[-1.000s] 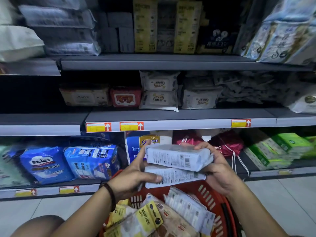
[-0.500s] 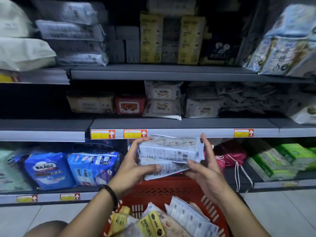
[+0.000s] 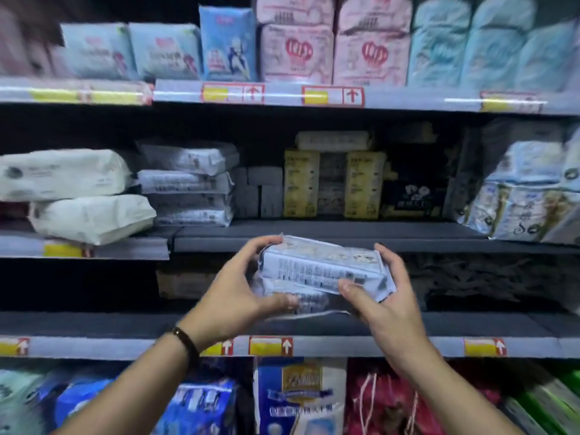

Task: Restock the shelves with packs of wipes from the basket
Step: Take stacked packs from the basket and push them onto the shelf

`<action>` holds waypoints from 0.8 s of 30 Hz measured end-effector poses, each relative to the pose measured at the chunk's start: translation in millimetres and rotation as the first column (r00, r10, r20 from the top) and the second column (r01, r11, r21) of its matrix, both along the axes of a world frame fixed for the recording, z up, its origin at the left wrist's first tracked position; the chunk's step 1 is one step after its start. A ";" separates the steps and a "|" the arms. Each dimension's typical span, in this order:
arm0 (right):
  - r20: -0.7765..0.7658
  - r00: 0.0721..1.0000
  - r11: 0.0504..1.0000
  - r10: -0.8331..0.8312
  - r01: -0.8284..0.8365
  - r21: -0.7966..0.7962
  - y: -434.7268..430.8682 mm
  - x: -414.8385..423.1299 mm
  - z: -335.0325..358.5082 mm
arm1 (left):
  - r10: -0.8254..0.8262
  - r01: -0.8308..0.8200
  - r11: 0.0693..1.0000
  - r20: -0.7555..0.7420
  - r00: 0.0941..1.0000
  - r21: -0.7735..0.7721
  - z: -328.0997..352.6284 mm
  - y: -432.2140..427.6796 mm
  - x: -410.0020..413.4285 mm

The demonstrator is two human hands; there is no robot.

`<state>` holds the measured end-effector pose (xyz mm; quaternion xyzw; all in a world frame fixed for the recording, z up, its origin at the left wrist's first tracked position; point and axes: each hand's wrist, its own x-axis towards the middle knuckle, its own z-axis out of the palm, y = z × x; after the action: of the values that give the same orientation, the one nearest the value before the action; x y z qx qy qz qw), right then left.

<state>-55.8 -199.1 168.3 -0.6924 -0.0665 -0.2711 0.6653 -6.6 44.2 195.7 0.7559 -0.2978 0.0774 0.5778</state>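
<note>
Packs of wipes [image 3: 317,266], two, stacked flat one on the other, held in mid-air before the shelving, in front of the gap between the middle shelf [image 3: 314,233] and the lower shelf [image 3: 94,324]; left hand [image 3: 230,298] grasps the left end, thumb beneath, fingers over the top; right hand [image 3: 387,304] grasps the right end, thumb on the printed front face; dark bracelet [image 3: 185,339] on the left wrist; grey packs [image 3: 188,183] stacked on the middle shelf, up and to the left; yellow boxes [image 3: 301,183] upright behind.

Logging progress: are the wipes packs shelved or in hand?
In hand: left hand and right hand hold the stacked packs before the grey shelf, unplaced.
</note>
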 end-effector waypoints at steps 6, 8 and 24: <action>0.112 0.984 0.971 -0.138 0.157 -0.179 19.4 83.2 72.9 | 0.043 -0.058 0.994 0.146 0.988 0.097 75.3 14.1 66.0; 0.127 0.975 0.948 -0.181 0.207 -0.240 23.0 112.9 90.4 | 0.098 -0.125 0.985 0.202 0.974 0.121 88.1 17.7 95.5; -0.075 0.901 0.793 -0.428 0.335 -0.509 63.9 185.0 89.3 | 0.390 -0.775 0.397 0.674 0.627 0.491 21.2 -15.9 114.2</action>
<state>129.1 -135.3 257.6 -0.8576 0.0717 -0.3087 0.4050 107.7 28.3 216.9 0.9346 -0.1315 0.3261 0.0546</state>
